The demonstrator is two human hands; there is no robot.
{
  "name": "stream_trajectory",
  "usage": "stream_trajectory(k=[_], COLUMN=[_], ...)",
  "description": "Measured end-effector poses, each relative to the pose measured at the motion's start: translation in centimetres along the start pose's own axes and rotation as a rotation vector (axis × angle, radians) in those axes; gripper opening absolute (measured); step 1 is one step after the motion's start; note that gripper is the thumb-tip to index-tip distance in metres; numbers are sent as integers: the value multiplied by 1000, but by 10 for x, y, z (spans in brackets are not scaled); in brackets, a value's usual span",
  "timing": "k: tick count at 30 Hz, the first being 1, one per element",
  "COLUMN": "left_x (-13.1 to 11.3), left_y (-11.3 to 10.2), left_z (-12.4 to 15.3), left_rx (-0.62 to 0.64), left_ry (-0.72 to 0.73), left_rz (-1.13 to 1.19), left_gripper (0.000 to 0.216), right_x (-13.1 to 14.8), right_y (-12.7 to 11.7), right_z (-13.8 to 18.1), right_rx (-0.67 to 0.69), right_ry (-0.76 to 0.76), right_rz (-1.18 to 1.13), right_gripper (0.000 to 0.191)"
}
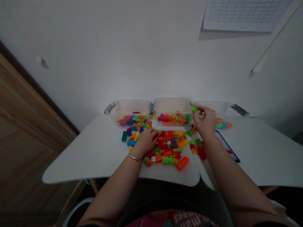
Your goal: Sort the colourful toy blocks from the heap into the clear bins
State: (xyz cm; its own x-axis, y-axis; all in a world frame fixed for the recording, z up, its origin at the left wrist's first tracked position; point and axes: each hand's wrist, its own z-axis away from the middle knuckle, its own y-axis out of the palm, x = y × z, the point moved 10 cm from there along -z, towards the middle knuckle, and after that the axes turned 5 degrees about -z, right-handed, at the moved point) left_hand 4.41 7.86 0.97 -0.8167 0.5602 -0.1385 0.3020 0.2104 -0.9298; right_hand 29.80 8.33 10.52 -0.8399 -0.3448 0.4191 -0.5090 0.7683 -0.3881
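Note:
My right hand [206, 121] is raised near the right-hand bins, its thumb and fingers pinched on a small bright green toy brick [194, 108]. My left hand [147, 140], with a bracelet at the wrist, lies low on a heap of toy bricks [167, 153]. Its fingers are curled down among the bricks, and whatever they grip is hidden. Red, orange, yellow, green, blue and white bricks are spread in the heap. A long orange brick [182, 163] lies at its near edge, and a dark teal brick [124, 136] at its left.
Along the wall stand a clear left bin [132, 105] and a clear middle bin [172, 104], both with bricks inside. A third clear bin [221, 107] at right holds round coloured pieces. A phone [227, 146] lies beside my right forearm on the white table [94, 157].

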Motion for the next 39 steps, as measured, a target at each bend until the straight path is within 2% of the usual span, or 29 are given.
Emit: stream_trajectory(k=[7,12,16,19,23,27,33,39], left_x=[-2,-2,-1,-1,-2,-3,-3,-3], left_y=[-1,-1,-1,-1,0,0,0,-1], left_z=[1,0,0,0,-1,-1,-1,-2], left_rx=[0,1,-1,-8,-3,-3,1,-2], left_ry=[4,4,2,5,5,11,8,13], left_rz=[8,2,4,4,-5,-6,-5,-9], left_gripper=[21,21,20,20,20,20,20,20], right_x=[-11,-7,1,11,30,39,23,10], right_y=[28,32,35,28,18,31,62,68], right_z=[-6,-2,2,7,26,58,92,97], right_rx=[134,158,233,246,264,381,570,631], right_ry=[41,-5,-97,-144,-165,-150,-87,-6], right_rz=[123,117,95,57,-44,-45,181,202], right_gripper=[31,32,29,31,25,24,32,31])
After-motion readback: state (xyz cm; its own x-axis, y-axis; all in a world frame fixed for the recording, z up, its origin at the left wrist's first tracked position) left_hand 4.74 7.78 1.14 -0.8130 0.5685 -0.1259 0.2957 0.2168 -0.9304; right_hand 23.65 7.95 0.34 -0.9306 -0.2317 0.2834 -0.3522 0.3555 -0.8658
